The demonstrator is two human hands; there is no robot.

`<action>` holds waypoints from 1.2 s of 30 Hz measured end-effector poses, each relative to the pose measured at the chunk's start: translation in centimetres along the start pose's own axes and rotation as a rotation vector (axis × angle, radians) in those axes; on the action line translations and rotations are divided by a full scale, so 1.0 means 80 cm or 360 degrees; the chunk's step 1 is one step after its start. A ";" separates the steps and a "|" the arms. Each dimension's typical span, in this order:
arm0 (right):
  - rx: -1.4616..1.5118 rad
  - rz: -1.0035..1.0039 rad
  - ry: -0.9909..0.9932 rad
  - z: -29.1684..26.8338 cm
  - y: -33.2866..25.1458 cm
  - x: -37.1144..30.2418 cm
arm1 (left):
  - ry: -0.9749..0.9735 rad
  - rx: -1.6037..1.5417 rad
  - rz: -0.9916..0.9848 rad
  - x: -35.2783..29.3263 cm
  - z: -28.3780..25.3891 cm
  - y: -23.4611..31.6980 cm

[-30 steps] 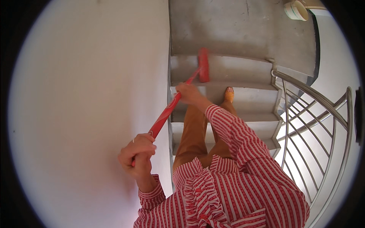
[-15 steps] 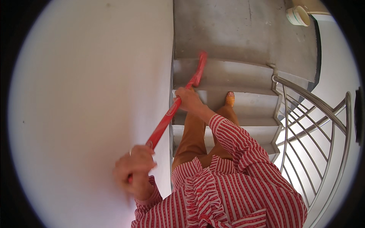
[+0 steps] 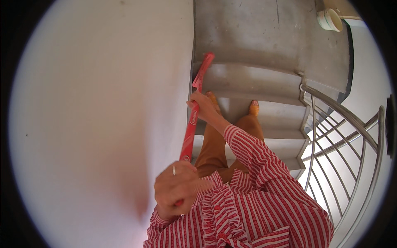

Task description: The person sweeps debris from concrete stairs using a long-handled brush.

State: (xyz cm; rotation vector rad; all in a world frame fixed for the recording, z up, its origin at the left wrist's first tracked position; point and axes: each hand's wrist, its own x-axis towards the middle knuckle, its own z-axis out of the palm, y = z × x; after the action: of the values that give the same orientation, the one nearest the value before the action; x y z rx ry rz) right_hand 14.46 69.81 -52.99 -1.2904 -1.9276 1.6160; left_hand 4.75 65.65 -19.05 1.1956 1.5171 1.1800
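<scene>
A long red floor wiper [image 3: 190,134] slants from my body toward the stairs. My left hand [image 3: 175,188], with a ring on it, is closed round the handle's near end; part of this hand is smeared by motion. Farther down the handle my right hand [image 3: 202,106] is wrapped round it. Beyond that hand the red wiper head [image 3: 202,70] lies over the edge between the top visible step and the grey landing [image 3: 256,37], close to the left wall. Whether its blade touches the concrete I cannot tell.
Grey concrete steps [image 3: 264,82] run below me, with my feet in yellow footwear [image 3: 254,108] on one. A white wall [image 3: 95,115] borders the left. Curved metal railing [image 3: 343,111] stands at the right. A white bucket [image 3: 329,20] sits at the landing's far right.
My left hand has moved right, toward my body. The wiper handle stands more upright in the view, and its head has shifted left toward the wall.
</scene>
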 end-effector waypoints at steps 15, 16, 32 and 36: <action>0.0254 -0.0046 0.0077 -0.046 0.006 0.017 | -0.0232 0.0096 0.0303 0.009 0.038 0.002; 0.0235 -0.0010 0.0090 -0.057 0.007 0.017 | -0.0233 0.0063 0.0317 0.009 0.043 0.006; 0.0171 -0.0064 0.0279 -0.092 0.023 0.033 | -0.0334 0.0084 0.0291 0.011 0.066 -0.004; 0.0077 -0.0216 0.0004 -0.105 0.008 0.005 | -0.0281 0.0001 0.0268 0.014 0.047 0.014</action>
State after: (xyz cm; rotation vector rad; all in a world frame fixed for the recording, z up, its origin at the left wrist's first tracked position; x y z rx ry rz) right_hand 20.56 75.30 -51.02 -1.1169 -1.9183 1.5829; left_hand 8.35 67.50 -18.75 1.4118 1.3056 1.1494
